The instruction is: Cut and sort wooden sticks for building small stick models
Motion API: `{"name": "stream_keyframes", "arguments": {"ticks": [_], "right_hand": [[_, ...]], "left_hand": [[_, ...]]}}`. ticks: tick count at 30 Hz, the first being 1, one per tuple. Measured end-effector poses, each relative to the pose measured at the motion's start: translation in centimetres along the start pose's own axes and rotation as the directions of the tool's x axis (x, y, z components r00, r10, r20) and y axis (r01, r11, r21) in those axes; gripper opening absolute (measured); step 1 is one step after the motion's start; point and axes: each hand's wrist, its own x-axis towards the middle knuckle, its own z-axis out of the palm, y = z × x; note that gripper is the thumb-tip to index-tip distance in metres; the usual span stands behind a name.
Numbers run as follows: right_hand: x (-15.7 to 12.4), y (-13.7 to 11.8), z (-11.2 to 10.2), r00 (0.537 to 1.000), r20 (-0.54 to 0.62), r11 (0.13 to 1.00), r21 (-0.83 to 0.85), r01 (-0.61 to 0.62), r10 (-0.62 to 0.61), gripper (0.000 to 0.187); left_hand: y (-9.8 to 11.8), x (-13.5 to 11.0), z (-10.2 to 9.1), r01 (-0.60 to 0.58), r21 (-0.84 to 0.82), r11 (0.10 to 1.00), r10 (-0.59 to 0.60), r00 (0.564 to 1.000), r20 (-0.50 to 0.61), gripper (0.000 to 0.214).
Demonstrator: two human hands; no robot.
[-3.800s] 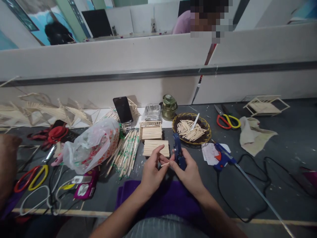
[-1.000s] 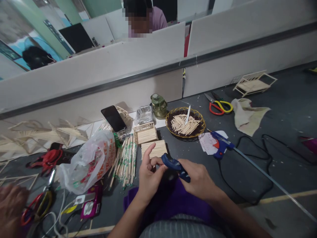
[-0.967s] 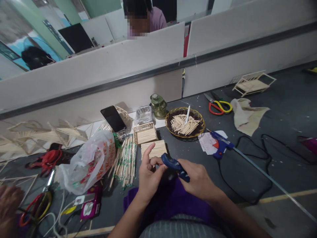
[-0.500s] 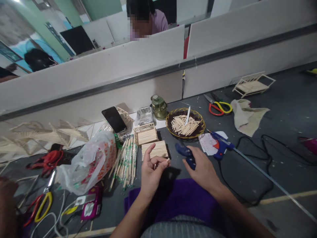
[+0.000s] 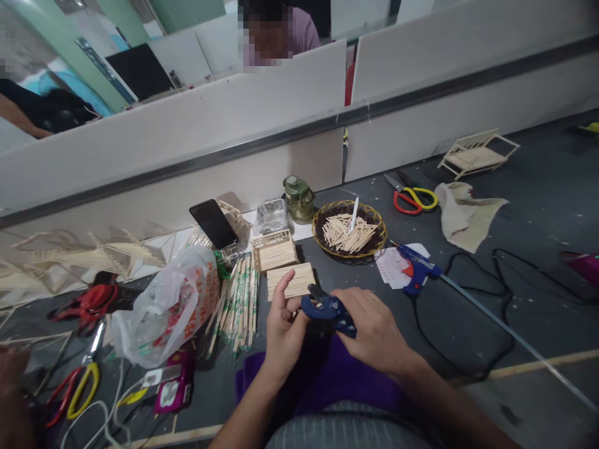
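My right hand [image 5: 372, 321] is wrapped round a dark blue hand cutter [image 5: 327, 308], its jaw end pointing left over my lap. Close against that jaw, my left hand [image 5: 284, 324] pinches thumb and fingers together, with the index finger raised. The short wooden stick in this pinch is mostly hidden behind the cutter. Just beyond my hands lies a flat panel of wooden sticks [image 5: 292, 280]. Behind it stands a small stick-built frame [image 5: 275, 251] with raised sides.
A yellow-rimmed basket [image 5: 318, 243] holds short sticks and a white pen. A blue glue gun [image 5: 418, 269] with a long glue stick lies right. Left are wrapped chopsticks [image 5: 241, 302], a plastic bag [image 5: 163, 305] and scissors [image 5: 83, 386]. A co-worker's hand [image 5: 12, 368] is at far left.
My right hand has brought the cutter left, up to my left fingertips. The stick end that showed in my left pinch is now covered by the cutter.
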Motion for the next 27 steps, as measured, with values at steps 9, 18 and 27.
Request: {"name": "stream_keyframes", "arguments": {"ticks": [9,18,27], "right_hand": [[-0.2,-0.21,-0.06,1.0,-0.009,1.0,-0.004,0.013,-0.013,0.034],[-0.17,-0.32,-0.1,1.0,0.028,1.0,0.021,-0.004,0.003,0.036],[-0.33,-0.41,-0.07,1.0,0.021,1.0,0.027,-0.001,0.0,0.035]], "left_hand": [[-0.23,-0.12,-0.57,-0.04,0.064,0.997,0.039,0.999,0.018,0.064],[0.16,-0.21,-0.53,-0.05,0.075,0.996,0.049,0.999,0.008,0.059],[0.03,-0.31,-0.65,-0.057,0.102,0.993,0.055,0.998,0.029,0.059]]}}
